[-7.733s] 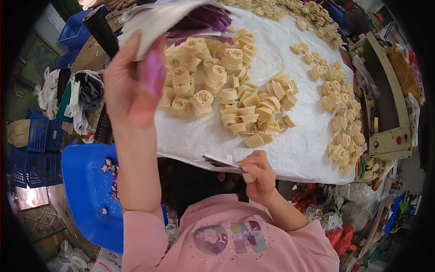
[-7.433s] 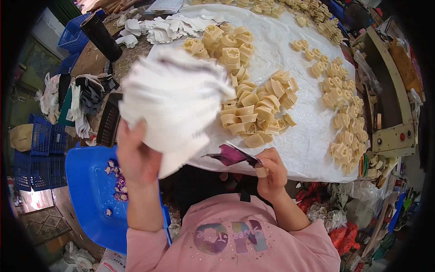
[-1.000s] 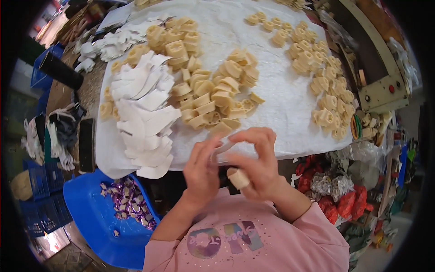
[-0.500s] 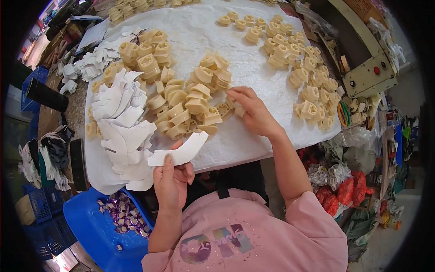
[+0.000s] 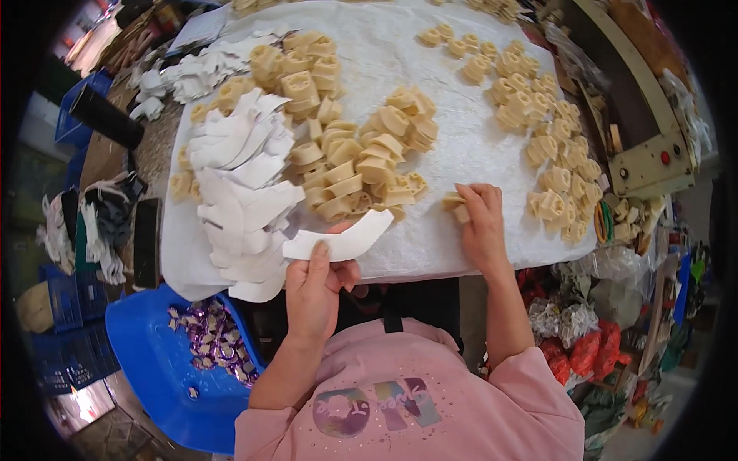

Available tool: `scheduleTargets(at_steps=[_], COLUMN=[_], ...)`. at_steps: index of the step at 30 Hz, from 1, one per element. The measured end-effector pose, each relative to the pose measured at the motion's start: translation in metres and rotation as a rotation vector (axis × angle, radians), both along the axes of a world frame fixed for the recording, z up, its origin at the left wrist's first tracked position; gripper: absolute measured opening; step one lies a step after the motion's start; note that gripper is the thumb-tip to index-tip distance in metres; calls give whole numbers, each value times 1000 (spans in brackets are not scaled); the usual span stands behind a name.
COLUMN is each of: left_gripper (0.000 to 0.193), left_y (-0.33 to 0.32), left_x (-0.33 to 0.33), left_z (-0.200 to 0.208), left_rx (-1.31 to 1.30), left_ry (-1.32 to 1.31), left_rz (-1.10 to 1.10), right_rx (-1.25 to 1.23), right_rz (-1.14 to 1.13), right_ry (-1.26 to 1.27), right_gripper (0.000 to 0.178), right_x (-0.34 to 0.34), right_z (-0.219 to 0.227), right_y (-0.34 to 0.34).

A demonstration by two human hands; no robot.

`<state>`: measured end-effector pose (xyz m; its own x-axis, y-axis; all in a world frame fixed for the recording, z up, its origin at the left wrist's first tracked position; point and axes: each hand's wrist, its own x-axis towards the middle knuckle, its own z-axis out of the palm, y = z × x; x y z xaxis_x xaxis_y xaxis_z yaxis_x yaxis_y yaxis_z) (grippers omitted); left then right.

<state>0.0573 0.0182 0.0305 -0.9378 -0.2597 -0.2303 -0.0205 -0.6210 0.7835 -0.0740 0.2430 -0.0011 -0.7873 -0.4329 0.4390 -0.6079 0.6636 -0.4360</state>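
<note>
Pinched in my left hand (image 5: 314, 288) is a curved white cut piece (image 5: 342, 240), held by its left end just above the table's near edge. My right hand (image 5: 483, 223) grips a small cream moulded part (image 5: 456, 206) over the white-covered table, to the right of the white piece. A heap of similar cream curved parts (image 5: 361, 165) lies beyond my left hand. Beside that heap, on its left, is a stack of the white cut pieces (image 5: 250, 200). My fingers partly hide the part in my right hand.
More cream parts (image 5: 553, 146) spread along the table's right side, near a pale machine panel (image 5: 653, 165) with a red button. Small white scraps (image 5: 207, 73) lie at the far left. A blue tub (image 5: 146, 361) holding purple-wrapped pieces stands below the table's left corner.
My right hand has drawn away from the cream heap, rightward and nearer me, with a cream part in it. The left hand still holds the white piece. The whole view has shifted.
</note>
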Motion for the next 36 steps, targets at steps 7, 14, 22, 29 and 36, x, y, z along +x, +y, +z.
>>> scheduleTargets(at_steps=[7,14,22,29,36], left_gripper=[36,37,37,37,41], left_y=[-1,13,1,10,8], left_x=[6,5,15,9,15], left_z=[-1,30,19,32,28], left_rx=[-325,-152,-204,-211,-414], left_ry=[60,30,45,85,52], left_rz=[28,137,-21,22,-13], right_rx=[-552,-703,-699,-668,-477], right_rz=[371,518,552,526,440], right_ry=[-234,-24,106,133,283], right_gripper=[39,42,42,40,36], right_x=[54,60,61,60,59], right_z=[58,42,42,41,41], right_y=[-50,-87,-96,-95,-93])
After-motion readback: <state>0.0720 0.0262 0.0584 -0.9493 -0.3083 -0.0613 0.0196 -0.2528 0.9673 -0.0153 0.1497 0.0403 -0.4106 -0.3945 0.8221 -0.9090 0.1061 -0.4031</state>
